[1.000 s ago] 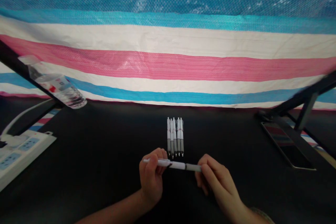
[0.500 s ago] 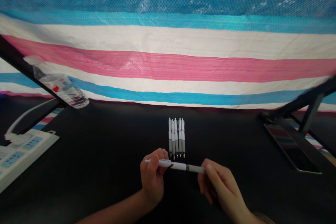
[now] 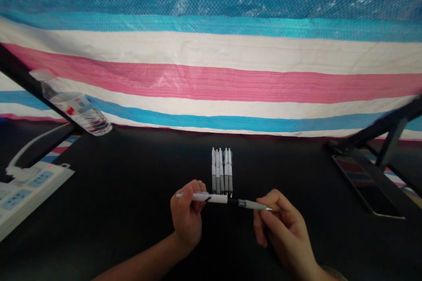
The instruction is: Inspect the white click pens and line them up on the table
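Observation:
My left hand (image 3: 187,215) is closed round the clip end of a white pen barrel (image 3: 217,199), thumb on top. My right hand (image 3: 286,224) pinches the pen's grey grip section (image 3: 253,205) near its silver tip. Between barrel and grip a short dark length of the pen's inside shows, so the two parts stand slightly apart. The pen lies nearly level, its tip to the right. Just beyond it, several white and grey pens (image 3: 221,171) lie side by side on the black table, tips toward me, some partly covered by the held pen.
A power strip (image 3: 39,193) with a plugged-in white cable lies at the left. A clear water bottle (image 3: 79,109) is behind it. A phone (image 3: 365,186) lies at the right beside a black support (image 3: 392,140). A striped plastic sheet (image 3: 211,83) hangs across the back.
The pen's grey grip section has come away from the white barrel, baring a dark stretch. My left hand has moved a little left and up; my right fingers now show the silver tip.

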Action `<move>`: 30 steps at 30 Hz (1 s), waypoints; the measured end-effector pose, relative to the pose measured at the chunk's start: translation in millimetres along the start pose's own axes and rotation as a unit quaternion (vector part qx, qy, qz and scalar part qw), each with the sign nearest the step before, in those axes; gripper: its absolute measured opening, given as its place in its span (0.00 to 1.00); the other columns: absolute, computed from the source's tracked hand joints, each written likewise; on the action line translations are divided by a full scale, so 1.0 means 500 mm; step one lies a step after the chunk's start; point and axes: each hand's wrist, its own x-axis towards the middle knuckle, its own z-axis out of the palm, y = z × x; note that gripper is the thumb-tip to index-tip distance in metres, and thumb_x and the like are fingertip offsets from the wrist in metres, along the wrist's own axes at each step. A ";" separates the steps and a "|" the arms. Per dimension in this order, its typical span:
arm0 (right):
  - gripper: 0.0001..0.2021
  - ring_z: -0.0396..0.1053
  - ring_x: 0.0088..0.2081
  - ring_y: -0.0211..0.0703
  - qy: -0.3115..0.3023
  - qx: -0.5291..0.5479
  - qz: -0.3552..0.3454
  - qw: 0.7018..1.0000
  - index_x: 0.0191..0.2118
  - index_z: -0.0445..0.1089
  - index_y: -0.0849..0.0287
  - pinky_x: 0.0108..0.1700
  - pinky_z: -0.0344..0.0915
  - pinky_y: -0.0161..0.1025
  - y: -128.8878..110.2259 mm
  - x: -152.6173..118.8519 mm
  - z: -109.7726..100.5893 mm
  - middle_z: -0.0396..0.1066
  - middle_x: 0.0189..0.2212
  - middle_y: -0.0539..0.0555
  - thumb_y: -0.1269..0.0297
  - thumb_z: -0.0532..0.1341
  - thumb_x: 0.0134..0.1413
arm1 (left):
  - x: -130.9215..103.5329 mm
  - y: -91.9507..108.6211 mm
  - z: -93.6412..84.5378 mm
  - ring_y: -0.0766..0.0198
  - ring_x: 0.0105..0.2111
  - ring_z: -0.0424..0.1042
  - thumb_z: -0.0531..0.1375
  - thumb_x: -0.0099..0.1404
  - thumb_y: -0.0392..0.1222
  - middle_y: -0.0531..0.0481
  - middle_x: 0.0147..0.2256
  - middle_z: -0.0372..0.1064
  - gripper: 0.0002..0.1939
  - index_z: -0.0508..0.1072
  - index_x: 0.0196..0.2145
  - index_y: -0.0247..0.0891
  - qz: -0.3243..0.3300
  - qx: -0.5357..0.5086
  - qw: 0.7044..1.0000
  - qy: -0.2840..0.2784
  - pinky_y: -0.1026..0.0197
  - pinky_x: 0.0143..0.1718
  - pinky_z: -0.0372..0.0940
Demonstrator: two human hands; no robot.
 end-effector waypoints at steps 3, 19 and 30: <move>0.05 0.66 0.17 0.33 0.028 0.027 -0.029 0.999 0.40 0.71 0.57 0.18 0.59 0.26 -0.010 0.005 0.000 0.70 0.21 0.48 0.62 0.64 0.62 | 0.007 0.003 0.001 0.68 0.18 0.48 0.56 0.69 0.50 0.58 0.16 0.45 0.27 0.56 0.14 0.40 0.004 -0.011 1.000 0.011 0.63 0.19 0.48; 0.04 0.69 0.18 0.36 0.026 0.006 -0.038 0.999 0.39 0.71 0.56 0.19 0.63 0.29 -0.013 0.004 0.005 0.72 0.23 0.49 0.63 0.64 0.62 | -0.003 0.000 0.004 0.68 0.18 0.48 0.56 0.68 0.52 0.57 0.16 0.46 0.27 0.57 0.14 0.40 -0.042 0.005 0.999 0.008 0.63 0.19 0.47; 0.05 0.75 0.24 0.39 -0.020 -0.243 -0.118 0.963 0.45 0.72 0.54 0.25 0.73 0.33 -0.012 -0.002 0.022 0.80 0.31 0.54 0.64 0.61 0.66 | -0.019 -0.007 0.003 0.67 0.18 0.49 0.55 0.69 0.53 0.57 0.15 0.47 0.28 0.57 0.15 0.40 -0.027 0.018 0.999 -0.013 0.61 0.20 0.49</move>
